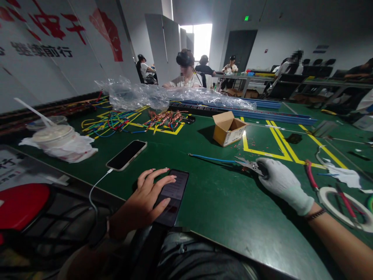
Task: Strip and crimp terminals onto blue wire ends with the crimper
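Observation:
My bare left hand lies over a smartphone with a lit screen at the table's near edge, fingers spread and grasping nothing. In a white glove, my right hand is closed round the handles of metal wire strippers. Their jaws point left and meet the end of a blue wire, which has a metal lug at its far left tip. Whether the jaws grip the wire, I cannot tell. A second phone with a dark screen lies on the left, a white charging cable plugged into it.
An open yellow cardboard box stands mid-table. Behind lie bundled coloured wires, copper-ended wires and clear plastic wrap. A cup sits left. On the right are a white tape roll and red-handled tools. Several people sit beyond.

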Demonstrator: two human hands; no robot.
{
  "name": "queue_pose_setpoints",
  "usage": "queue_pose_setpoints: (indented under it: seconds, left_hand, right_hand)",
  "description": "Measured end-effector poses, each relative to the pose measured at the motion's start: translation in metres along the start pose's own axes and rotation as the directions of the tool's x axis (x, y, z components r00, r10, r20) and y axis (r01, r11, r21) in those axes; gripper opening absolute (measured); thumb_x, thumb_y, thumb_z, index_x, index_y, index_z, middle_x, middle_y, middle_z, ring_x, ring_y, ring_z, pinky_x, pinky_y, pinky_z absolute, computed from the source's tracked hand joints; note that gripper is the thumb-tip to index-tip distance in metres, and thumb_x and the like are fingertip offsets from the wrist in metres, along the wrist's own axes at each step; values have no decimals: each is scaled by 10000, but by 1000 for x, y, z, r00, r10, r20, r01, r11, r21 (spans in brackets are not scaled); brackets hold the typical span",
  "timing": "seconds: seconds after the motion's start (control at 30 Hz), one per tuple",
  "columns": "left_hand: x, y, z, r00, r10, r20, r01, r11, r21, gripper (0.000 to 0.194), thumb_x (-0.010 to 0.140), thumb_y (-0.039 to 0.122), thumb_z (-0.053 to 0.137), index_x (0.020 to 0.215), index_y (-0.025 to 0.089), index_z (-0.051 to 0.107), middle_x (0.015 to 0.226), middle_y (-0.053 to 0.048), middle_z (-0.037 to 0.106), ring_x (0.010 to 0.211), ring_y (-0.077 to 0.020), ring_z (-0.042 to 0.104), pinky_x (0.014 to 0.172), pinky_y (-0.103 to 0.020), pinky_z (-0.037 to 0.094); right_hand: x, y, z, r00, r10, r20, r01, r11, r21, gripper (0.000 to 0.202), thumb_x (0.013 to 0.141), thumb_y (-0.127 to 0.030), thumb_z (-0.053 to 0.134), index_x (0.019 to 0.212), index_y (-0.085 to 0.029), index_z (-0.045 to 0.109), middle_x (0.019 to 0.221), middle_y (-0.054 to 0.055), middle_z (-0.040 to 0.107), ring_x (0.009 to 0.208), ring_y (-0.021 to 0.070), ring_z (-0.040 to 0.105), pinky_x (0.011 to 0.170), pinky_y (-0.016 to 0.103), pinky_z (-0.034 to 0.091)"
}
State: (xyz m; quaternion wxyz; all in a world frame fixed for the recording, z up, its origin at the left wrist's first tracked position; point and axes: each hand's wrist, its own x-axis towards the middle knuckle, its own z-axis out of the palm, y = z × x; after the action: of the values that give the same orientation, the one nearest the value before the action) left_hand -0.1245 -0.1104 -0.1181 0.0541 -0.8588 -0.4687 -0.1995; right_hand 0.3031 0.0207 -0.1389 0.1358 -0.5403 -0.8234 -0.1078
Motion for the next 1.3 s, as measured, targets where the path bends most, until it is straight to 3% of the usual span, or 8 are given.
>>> queue_pose_setpoints:
  seconds: [0.17,0.3,0.37,0.73,0.97,1.3]
  left_hand:
    - [-1,-7,-8,986,169,-11,-166,979,120,462,863,274,511,1317,198,475,1273,-80,602,1257,-263,455,1104,-486,211]
    - [4,-9,-17,918,384,98,-396,893,212,361,901,352,520,1244,244,555,1249,-39,633,1195,-189,531,1117,-368,199]
    - [8,-11,-20,890,435,138,-455,870,191,348,914,345,502,1240,239,560,1260,-31,627,1213,-174,522,1120,-341,192]
    - [15,-25,-15,912,346,220,-363,930,46,438,911,351,501,1328,216,496,1337,-49,565,1307,-199,431,1139,-363,104]
    - [18,-25,-14,907,367,207,-381,924,30,428,920,360,483,1301,166,511,1319,-86,577,1317,-201,415,1138,-360,71]
    - [30,-19,-22,876,437,205,-462,882,91,384,938,370,449,1260,183,544,1325,-71,575,1322,-203,407,1140,-378,59]
  right_hand:
    - [0,-1,0,1000,-18,-18,18,999,-27,359,761,-229,527,1102,-129,575,989,121,672,879,264,636,783,351,493]
    - [1,-1,-1,1000,-5,4,5,999,-41,364,748,-216,525,1099,-137,581,977,119,677,876,268,638,777,353,499]
    - [1,0,0,1000,-4,10,4,999,-40,382,745,-217,525,1114,-137,576,982,117,677,884,267,637,785,353,499]
    - [1,1,2,1000,-21,2,21,999,-47,400,741,-227,527,1124,-119,573,987,128,677,884,270,635,794,361,497]
    - [1,1,1,999,-36,-7,36,999,-27,365,779,-258,511,1115,-128,570,991,126,672,874,271,639,785,368,503]
    - [1,2,1,999,-46,-14,46,999,-18,388,751,-248,524,1117,-128,569,992,130,672,874,282,641,765,375,507]
